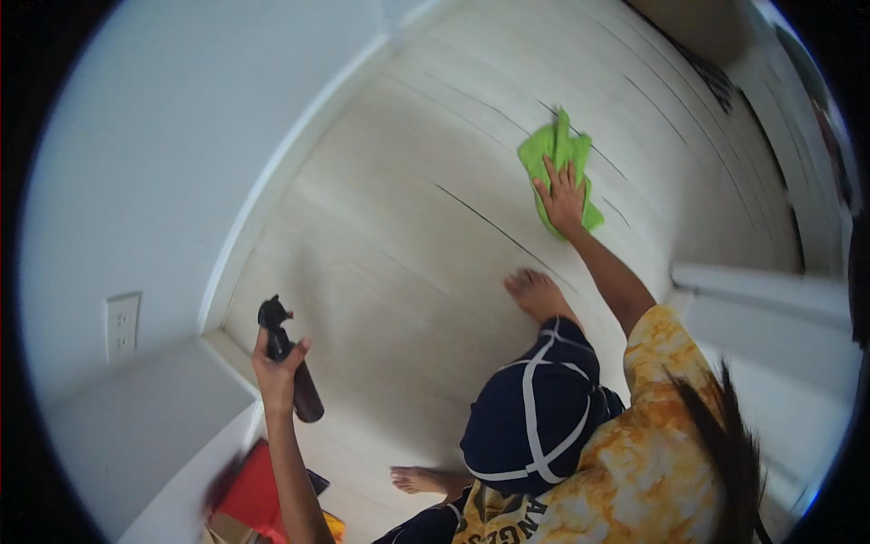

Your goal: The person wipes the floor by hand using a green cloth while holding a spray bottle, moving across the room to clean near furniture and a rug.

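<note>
My right hand (564, 201) lies flat with fingers spread on a bright green cloth (542, 150), pressing it against the pale wood-look floor (381, 245). The cloth is rumpled, with one corner sticking up beyond my fingertips. On the left, my left hand (276, 367) is wrapped round the neck of a dark spray bottle (308, 399) with a black trigger head. The bottle is held above the floor, tilted, its head away from me. Part of its neck is hidden by my fingers.
A white wall (181, 163) with a baseboard (263, 186) runs along the left, bearing an outlet (123, 326). Red and yellow items (249, 490) sit by my left forearm. At the right a white wall end (761, 281) juts out. My bare feet (536, 295) rest on the floor.
</note>
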